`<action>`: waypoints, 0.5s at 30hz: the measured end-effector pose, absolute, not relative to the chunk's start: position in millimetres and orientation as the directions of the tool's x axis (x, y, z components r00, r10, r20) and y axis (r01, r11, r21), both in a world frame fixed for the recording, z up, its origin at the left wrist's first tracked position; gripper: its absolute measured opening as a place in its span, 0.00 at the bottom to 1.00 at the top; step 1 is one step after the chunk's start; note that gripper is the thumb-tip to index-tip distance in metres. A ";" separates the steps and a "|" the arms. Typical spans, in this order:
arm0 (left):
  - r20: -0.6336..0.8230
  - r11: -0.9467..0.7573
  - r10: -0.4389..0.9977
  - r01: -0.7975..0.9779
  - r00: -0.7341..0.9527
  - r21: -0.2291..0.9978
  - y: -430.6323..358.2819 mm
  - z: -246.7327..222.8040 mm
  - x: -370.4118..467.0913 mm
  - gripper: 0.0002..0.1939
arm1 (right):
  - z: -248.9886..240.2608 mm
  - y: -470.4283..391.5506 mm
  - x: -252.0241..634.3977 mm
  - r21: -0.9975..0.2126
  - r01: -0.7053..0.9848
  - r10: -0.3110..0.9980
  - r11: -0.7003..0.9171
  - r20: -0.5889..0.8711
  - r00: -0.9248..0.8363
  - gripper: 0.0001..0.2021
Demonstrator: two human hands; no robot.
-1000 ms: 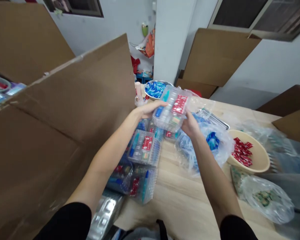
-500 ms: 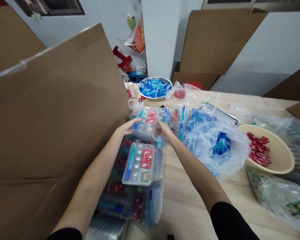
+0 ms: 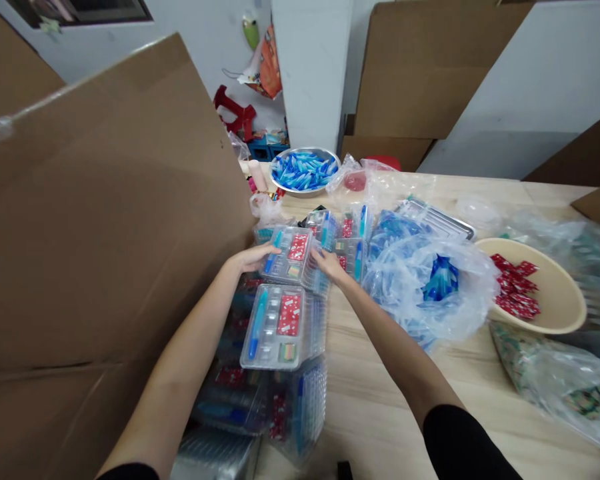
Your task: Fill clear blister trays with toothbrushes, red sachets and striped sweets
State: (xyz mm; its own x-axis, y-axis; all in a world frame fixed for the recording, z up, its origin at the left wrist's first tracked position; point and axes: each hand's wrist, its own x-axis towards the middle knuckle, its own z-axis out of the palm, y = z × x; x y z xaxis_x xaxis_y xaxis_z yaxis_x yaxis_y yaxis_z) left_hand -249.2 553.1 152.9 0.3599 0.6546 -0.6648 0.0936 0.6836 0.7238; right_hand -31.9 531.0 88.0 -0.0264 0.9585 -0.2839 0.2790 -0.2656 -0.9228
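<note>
Both hands grip a stack of clear plastic trays (image 3: 282,268), one at each side. In its top tray are a blue pen, a red packet with white marks and a small striped block. My left hand (image 3: 256,257) has its fingers over the left edge. My right hand (image 3: 329,263) is closed on the right edge, some fingers hidden. Just in front, another filled tray (image 3: 266,333) tops a neighbouring stack. More filled trays (image 3: 353,250) stand beyond my right hand, and lower stacks (image 3: 230,400) lie under my left forearm.
A large cardboard box (image 3: 105,220) walls off the left. At the back sits a metal bowl (image 3: 304,192) of blue pens. To the right are a plastic bag (image 3: 395,287) with blue items, a metal tray (image 3: 443,220) and a cream basin (image 3: 563,293) with red packets.
The held stack has come down and slightly towards me, closer to the front stack. Both hands moved with it and kept their grip. The view has shifted a little.
</note>
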 end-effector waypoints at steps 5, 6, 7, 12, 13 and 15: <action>-0.571 0.606 0.710 0.055 0.411 0.793 549.3 155.5 -245.5 0.35 | 87.2 524.9 -23.4 -0.912 0.250 0.941 -0.326 -0.338 -0.007 0.15; -0.569 0.606 0.712 0.050 0.411 0.794 548.2 156.0 -244.6 0.35 | 86.7 523.6 -22.6 -0.912 0.241 0.939 -0.332 -0.343 -0.001 0.15; -0.573 0.609 0.713 0.049 0.404 0.792 547.1 156.3 -243.8 0.36 | 86.1 522.5 -22.1 -0.912 0.233 0.938 -0.338 -0.347 0.005 0.14; -0.586 0.595 0.776 0.040 0.233 0.803 544.6 156.7 -241.1 0.38 | 84.9 519.1 -19.3 -0.912 0.194 0.932 -0.362 -0.359 0.051 0.14; -0.572 0.577 0.800 0.027 0.181 0.816 544.6 157.3 -241.0 0.37 | 85.0 517.1 -17.8 -0.913 0.186 0.932 -0.362 -0.357 0.064 0.13; -0.545 0.547 0.832 0.010 0.106 0.837 544.1 160.0 -241.7 0.37 | 85.3 508.2 -12.9 -0.918 0.170 0.934 -0.357 -0.347 0.087 0.13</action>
